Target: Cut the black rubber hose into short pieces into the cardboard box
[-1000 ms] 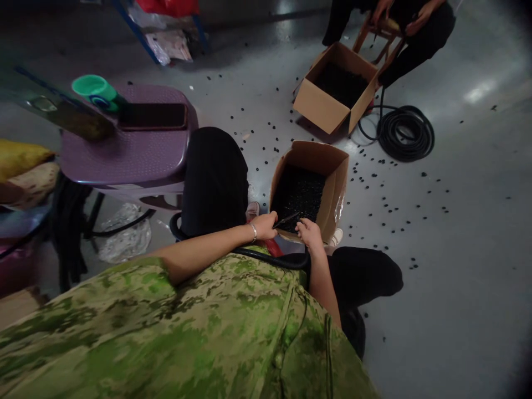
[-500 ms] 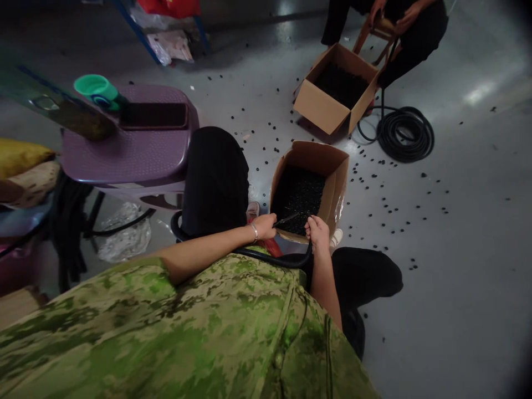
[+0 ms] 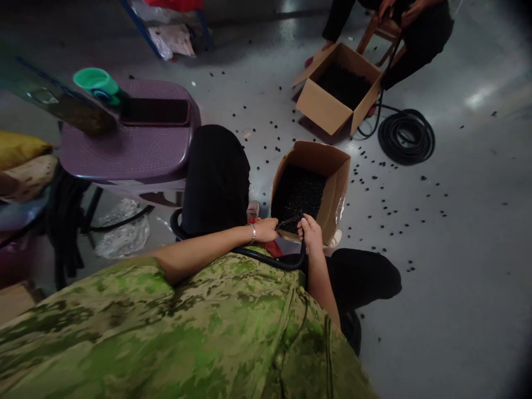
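Note:
My left hand [image 3: 266, 229] is closed around what look like dark scissors [image 3: 287, 223], their narrow blades pointing right; the handles are hidden in my fist. In my right hand [image 3: 311, 233], the fingers grip a black ribbed hose [image 3: 266, 257] near its end, where the blades meet or nearly meet it. From there the hose drops and loops left across my lap. Below both hands stands an open cardboard box [image 3: 338, 188], holding many small black pieces [image 3: 301, 191].
Another person's hands [image 3: 411, 12] are above a second cardboard box [image 3: 326, 108], beside a coiled black hose [image 3: 407, 137]. Small black rings lie scattered on the floor. To the left, a purple stool [image 3: 158, 147] bears a phone [image 3: 155, 112], a green cup [image 3: 100, 86] and a bottle [image 3: 78, 113].
My right hand has shifted slightly left with the hose end, closer to my left hand and the scissors. My left hand has hardly moved.

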The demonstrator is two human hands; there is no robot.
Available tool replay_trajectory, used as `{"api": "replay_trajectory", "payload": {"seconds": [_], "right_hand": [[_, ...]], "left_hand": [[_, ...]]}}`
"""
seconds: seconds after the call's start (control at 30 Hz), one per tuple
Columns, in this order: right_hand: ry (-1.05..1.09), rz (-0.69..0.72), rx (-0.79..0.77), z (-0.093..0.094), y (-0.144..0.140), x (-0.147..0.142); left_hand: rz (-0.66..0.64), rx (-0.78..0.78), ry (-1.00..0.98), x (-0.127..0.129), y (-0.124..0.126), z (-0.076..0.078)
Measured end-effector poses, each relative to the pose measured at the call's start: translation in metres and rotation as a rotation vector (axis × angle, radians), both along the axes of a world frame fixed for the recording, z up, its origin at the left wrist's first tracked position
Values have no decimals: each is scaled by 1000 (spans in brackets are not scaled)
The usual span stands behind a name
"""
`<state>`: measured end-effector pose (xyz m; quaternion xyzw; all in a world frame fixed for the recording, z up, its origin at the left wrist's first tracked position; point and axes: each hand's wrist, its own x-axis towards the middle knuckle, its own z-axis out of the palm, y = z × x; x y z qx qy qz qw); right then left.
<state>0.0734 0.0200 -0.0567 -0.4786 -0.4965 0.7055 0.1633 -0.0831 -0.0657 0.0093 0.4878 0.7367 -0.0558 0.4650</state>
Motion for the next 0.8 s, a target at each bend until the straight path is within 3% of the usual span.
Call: {"api": "replay_trajectory", "payload": {"seconds": [0.27, 0.53, 0.8], "right_hand": [[40, -33, -15, -1, -5, 1], [41, 50, -53, -1, -9, -1], [31, 118, -49, -4, -11, -2]], "left_hand": [[-13, 11, -7, 0, -1, -3], [28, 25, -44, -1, -1, -7], [14, -11, -19, -1, 2, -1]]}}
